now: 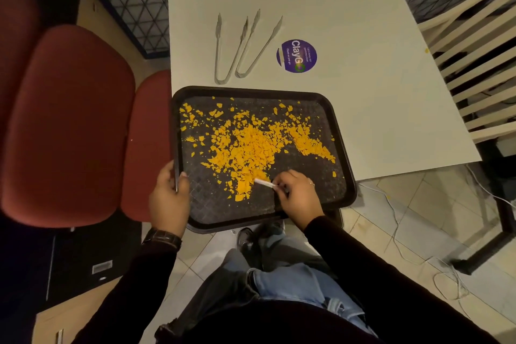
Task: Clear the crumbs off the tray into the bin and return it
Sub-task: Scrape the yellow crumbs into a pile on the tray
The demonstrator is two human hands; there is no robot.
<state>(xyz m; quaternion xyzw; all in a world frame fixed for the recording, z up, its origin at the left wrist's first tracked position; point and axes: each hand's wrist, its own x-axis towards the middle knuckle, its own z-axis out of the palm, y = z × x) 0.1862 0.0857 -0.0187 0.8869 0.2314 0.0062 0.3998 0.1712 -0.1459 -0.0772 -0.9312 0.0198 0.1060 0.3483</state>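
Note:
A black tray lies on the near corner of a white table, with its front part hanging over the table's edge. Orange crumbs are spread across the tray, thickest in the middle. My left hand grips the tray's left rim, thumb on top. My right hand rests over the tray's near right part and pinches a small white stick-like piece, whose tip touches the crumb pile. No bin is in view.
Two metal tongs and a round purple sticker lie on the table behind the tray. Red padded chairs stand to the left, a cream slatted chair to the right. White cables trail over the tiled floor.

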